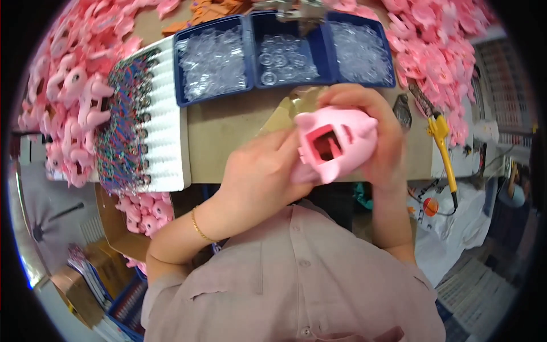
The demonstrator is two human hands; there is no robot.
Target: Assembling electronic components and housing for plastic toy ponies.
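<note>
Over the near edge of the table I hold a pink plastic toy pig (356,130), its underside turned up. A square opening shows in it, with a dark hollow inside. My left hand (259,171), closed, grips its left end. Around the far and right side curls my right hand (379,125), also closed on it and slightly blurred. Right behind the toy lies a shiny yellowish piece (302,100), partly covered by the hands; I cannot make out its kind.
Three blue bins (252,62) of clear plastic parts stand behind. At left, a white ridged tray (168,131) carries wired parts (122,125) beside piled pink toy bodies (74,119). More pink pieces (433,62) heap at right, near a yellow-handled soldering iron (443,145). A cardboard box (111,219) sits below.
</note>
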